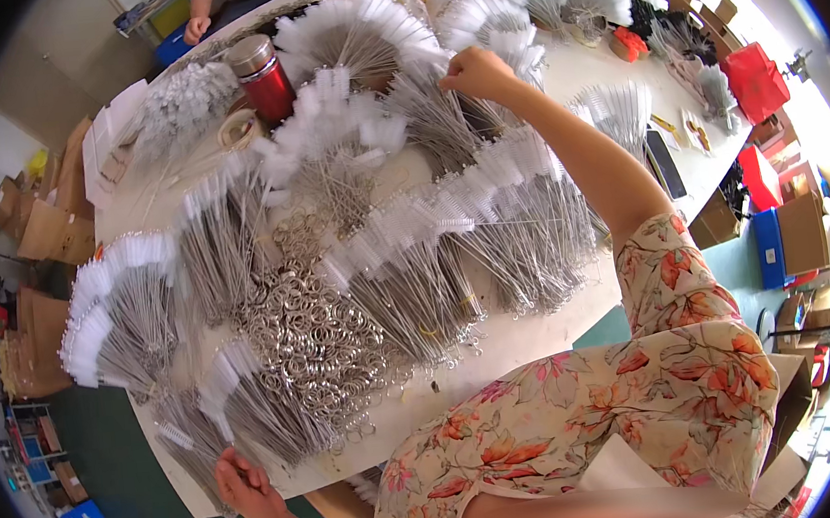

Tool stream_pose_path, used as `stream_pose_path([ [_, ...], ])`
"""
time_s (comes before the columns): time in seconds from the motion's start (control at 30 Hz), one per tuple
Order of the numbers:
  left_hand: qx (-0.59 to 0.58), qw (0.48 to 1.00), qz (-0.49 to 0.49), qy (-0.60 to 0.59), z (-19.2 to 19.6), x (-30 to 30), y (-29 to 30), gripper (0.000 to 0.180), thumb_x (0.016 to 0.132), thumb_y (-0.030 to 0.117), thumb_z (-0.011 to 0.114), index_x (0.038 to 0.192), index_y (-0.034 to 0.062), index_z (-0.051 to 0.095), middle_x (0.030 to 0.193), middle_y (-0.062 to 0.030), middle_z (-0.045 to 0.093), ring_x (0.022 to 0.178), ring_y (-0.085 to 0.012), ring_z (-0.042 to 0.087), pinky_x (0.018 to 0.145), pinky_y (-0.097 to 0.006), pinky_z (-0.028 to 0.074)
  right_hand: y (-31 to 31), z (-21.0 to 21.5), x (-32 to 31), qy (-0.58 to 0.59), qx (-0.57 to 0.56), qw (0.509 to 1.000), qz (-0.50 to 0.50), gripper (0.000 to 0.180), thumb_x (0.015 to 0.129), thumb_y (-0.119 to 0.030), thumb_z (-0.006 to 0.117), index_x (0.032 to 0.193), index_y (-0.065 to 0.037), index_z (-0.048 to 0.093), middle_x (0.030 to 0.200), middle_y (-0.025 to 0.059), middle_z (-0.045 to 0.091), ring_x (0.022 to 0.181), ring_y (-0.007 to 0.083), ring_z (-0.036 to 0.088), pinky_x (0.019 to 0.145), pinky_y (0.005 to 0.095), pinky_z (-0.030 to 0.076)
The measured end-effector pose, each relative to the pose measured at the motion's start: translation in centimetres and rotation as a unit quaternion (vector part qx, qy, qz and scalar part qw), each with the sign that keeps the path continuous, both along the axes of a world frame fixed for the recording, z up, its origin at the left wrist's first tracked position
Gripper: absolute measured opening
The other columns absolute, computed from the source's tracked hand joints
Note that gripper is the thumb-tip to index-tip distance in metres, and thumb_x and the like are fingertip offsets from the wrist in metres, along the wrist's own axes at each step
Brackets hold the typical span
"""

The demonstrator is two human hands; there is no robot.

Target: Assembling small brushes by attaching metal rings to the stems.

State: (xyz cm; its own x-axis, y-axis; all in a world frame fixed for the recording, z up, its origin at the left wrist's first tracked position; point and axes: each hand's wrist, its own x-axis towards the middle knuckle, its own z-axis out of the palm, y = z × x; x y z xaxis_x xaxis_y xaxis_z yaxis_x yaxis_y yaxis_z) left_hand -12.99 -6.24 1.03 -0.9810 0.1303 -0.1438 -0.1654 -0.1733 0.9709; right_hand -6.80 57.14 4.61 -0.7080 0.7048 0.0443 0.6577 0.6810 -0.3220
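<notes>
Dozens of wire brushes point(407, 279) lie fanned in bundles across my table point(540, 332) around a heap of metal rings point(308, 332), so plenty looks unsorted. My right hand point(476, 73) pinches brushes in a far bundle; my left hand point(247, 486) grips the near bundle point(194, 441) at the table's edge.

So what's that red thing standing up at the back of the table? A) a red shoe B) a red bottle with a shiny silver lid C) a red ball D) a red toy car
B: the red bottle stands upright among the white-tipped wire brushes, it is a tall cylinder, and its lid is silver metal.
</notes>
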Motion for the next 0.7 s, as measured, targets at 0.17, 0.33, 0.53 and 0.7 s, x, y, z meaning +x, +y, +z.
stream_pose_path([
  [0.17, 0.023, 1.0, 0.014, -0.011, -1.4, 1.7, -1.4, 0.025, 0.094, 0.024, 0.047, 0.098, 0.0007, 0.056, 0.072, -0.0005, 0.046, 0.047, -0.0025, 0.032, 0.036, -0.016, 0.023, -0.9, 2.2, -0.7, -0.036, 0.01, 0.998, -0.043, 0.035, 0.065, -0.043, 0.07, 0.085, -0.014, 0.07, 0.085, 0.0086, 0.067, 0.084, 0.0243, 0.063, 0.075, 0.0377, 0.049],
  [0.33, 0.041, 0.999, -0.005, -0.007, -1.5, 2.7, -0.8, 0.024, 0.094, 0.023, 0.047, 0.096, 0.0001, 0.055, 0.073, -0.0004, 0.046, 0.048, -0.002, 0.032, 0.036, -0.016, 0.022, 0.6, -1.1, 0.0, 0.016, -0.008, 0.999, 0.032, 0.03, 0.065, -0.033, 0.07, 0.078, -0.006, 0.069, 0.076, 0.0128, 0.066, 0.072, 0.0245, 0.063, 0.069, 0.0344, 0.049],
  [0.53, 0.065, 0.995, 0.066, -0.025, -1.2, 3.1, 0.4, 0.022, 0.094, 0.02, 0.048, 0.095, 0.0001, 0.056, 0.074, 0.0002, 0.046, 0.049, -0.0026, 0.031, 0.039, -0.017, 0.022, -2.9, 3.9, 0.5, 0.203, 0.116, 0.972, 0.025, 0.021, 0.079, -0.027, 0.057, 0.082, -0.009, 0.067, 0.079, 0.0166, 0.064, 0.078, 0.0342, 0.062, 0.07, 0.0411, 0.049],
  [0.7, 0.044, 0.993, -0.074, 0.077, 1.9, 3.2, 8.1, 0.023, 0.092, 0.017, 0.049, 0.098, -0.002, 0.061, 0.065, 0.0033, 0.046, 0.049, -0.0008, 0.028, 0.041, -0.017, 0.021, -12.9, 9.0, 0.9, 0.428, -0.302, 0.812, 0.258, 0.028, 0.097, -0.025, 0.039, 0.093, -0.003, 0.056, 0.092, 0.0023, 0.054, 0.083, 0.0114, 0.052, 0.077, 0.0304, 0.048],
])
